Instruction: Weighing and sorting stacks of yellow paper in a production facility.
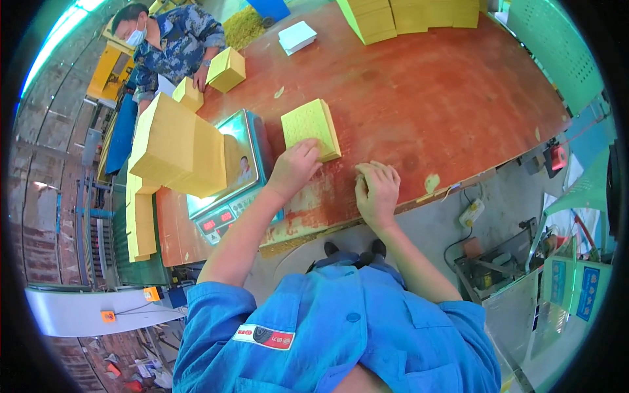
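A squarish stack of yellow sheets (303, 124) lies on the red-brown table in front of me. My left hand (296, 169) is at its near edge, with the fingers bent together over the near corner. To the right of the stack, by the table's front edge, is my right hand (379, 195). Its fingers are curled in toward the thumb, and whatever they may hold is hidden. Left of my left forearm stands a digital scale (252, 147) with a shiny pan and a lit red display. A tall block of yellow paper (180, 147) rests on the pan.
A co-worker in a mask (171, 49) handles smaller yellow stacks (227, 69) at the far left. White sheets (297, 36) lie at the back, near more yellow stacks (406, 16). The wooden table edge (445, 185) runs in front of me. A green perforated panel (557, 46) stands far right.
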`<act>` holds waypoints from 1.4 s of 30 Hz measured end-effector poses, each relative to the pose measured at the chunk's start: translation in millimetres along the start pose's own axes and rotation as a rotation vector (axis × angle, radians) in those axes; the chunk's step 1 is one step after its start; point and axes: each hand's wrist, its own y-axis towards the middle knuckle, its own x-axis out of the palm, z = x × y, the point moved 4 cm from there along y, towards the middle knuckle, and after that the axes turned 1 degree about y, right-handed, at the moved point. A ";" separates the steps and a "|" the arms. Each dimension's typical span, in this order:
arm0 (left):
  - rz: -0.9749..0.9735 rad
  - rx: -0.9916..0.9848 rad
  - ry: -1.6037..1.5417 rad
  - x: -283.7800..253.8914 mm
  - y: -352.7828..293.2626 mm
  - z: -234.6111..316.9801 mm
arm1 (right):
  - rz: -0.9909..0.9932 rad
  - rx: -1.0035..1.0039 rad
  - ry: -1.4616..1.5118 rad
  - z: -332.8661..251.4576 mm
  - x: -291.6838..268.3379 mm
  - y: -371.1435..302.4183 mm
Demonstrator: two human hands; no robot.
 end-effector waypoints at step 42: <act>0.383 -0.932 -1.383 -1.5 -79.2 38.7 | -0.296 0.242 0.790 -20.4 -26.5 27.3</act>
